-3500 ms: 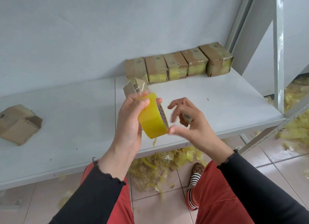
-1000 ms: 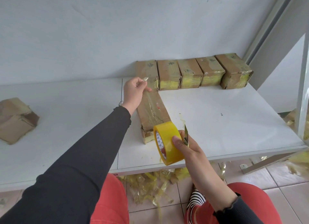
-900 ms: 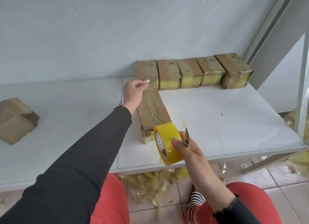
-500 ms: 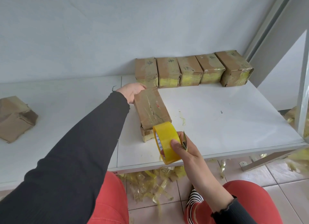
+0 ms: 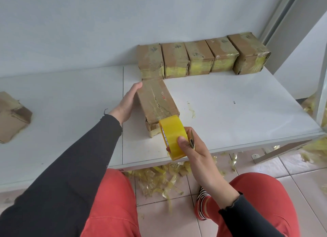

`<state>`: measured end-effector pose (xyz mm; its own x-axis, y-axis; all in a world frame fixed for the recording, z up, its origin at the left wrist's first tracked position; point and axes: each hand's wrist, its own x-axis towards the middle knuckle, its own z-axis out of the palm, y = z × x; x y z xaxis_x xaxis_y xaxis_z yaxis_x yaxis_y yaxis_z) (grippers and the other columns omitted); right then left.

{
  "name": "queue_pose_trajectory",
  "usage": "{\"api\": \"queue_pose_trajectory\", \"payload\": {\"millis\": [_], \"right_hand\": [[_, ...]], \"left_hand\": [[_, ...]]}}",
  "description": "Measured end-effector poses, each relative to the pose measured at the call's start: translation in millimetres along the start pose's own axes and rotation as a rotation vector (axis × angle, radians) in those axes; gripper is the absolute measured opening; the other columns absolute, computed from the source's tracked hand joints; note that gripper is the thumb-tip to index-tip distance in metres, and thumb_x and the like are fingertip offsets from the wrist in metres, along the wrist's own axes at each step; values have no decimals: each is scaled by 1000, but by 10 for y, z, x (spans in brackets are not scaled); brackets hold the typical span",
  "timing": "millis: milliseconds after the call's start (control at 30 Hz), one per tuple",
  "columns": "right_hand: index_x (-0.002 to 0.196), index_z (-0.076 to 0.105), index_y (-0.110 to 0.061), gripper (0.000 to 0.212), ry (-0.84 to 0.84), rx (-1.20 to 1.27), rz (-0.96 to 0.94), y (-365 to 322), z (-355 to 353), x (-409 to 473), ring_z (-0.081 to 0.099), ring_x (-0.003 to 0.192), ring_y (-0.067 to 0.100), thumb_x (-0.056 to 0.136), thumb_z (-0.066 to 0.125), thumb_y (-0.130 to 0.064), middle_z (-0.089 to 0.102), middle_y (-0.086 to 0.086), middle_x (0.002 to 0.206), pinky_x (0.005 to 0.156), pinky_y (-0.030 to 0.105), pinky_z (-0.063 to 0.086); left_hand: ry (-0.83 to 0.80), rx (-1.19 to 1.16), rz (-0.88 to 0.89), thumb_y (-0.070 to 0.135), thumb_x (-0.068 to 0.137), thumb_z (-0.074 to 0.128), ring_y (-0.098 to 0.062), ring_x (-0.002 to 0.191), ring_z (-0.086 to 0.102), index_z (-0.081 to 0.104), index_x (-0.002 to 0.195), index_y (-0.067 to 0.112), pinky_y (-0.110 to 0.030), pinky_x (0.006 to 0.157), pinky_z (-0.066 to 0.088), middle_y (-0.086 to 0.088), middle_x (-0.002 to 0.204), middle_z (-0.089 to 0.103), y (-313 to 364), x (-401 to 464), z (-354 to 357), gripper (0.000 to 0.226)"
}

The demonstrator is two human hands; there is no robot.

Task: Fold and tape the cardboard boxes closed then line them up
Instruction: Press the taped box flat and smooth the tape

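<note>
On the table, against the wall: row of five boxes side by side. Before the row's left end, a sixth box, apparently touching it. Left hand flat against that box's left side. Tape roll in right hand at its near end. Far left, another box. Under the table edge, tape scraps on the floor.

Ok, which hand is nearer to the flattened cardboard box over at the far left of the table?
Left. The left hand rests against the box being taped, mid-table; the right hand grips the tape roll farther right. Neither touches the flattened box.
</note>
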<state>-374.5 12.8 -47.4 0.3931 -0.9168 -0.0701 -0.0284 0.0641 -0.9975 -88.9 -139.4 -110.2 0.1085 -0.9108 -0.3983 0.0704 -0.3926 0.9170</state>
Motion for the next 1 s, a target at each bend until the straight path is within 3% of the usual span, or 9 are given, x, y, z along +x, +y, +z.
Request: {"api": "queue_pose_trajectory", "payload": {"millis": [100,233,433,533,600,700,833,900,1000], "right_hand": [[109,61,-35,18,25,-12,-21,-15,47,-26,70,96,28,103,46,-43,67,7,101,87,38,55],[111,61,-26,29,56,-21,40,116,79,-170,64,95,39,101,48,-51,63,18,99,84,51,54],[102,57,-17,34,77,-153,145,103,12,2,57,71,17,104,49,-50,51,8,79,71,49,46],[101,59,-27,30,73,-177,119,-12,13,153,70,88,39,99,50,-55,65,19,86,80,57,57],[107,62,-17,27,92,-118,78,-187,-18,234,75,87,30,105,53,-42,72,17,92,81,48,61],[105,66,-14,25,71,7,49,-531,-115,334,70,69,-1,107,50,-33,73,-7,77,63,11,52],[104,68,-31,22,62,37,-69,-785,-170,557,66,88,-9,108,47,-32,73,-22,88,82,8,47],[118,66,-36,21,45,17,-101,-837,-152,698,64,106,-7,108,48,-32,73,-23,107,93,12,46],[126,65,-27,25,38,-57,-133,-893,-33,910,62,108,2,108,49,-35,71,-6,116,94,20,46]], "left_hand": [[108,4,50,94,56,62,-34,146,41,66,132,34,-61,121,26,-10,152,53,-25,103,36,97],[150,1,57,82,71,57,-35,144,45,67,132,28,-60,122,26,-9,148,57,105,-86,158,82],[117,-33,-33,88,62,62,-25,132,54,70,126,37,-53,118,31,2,136,67,134,-90,134,82],[106,-29,-34,69,85,49,-20,104,65,68,129,23,-38,96,42,2,112,76,361,-279,281,67],[95,-76,-109,58,91,44,-20,93,63,66,109,19,-36,83,46,2,92,73,447,-296,314,48],[61,-126,-225,47,92,48,-23,88,61,58,89,20,-34,79,50,-2,82,65,527,-355,357,28],[59,-162,-291,24,105,45,-18,60,70,65,78,13,-27,60,55,-7,72,71,443,-544,429,35],[284,-101,-134,10,97,52,-19,64,70,57,77,15,-30,67,53,-9,77,65,329,-509,338,22],[592,73,277,26,84,58,-22,94,66,59,86,24,-40,87,51,6,92,64,339,-406,89,3]]}}
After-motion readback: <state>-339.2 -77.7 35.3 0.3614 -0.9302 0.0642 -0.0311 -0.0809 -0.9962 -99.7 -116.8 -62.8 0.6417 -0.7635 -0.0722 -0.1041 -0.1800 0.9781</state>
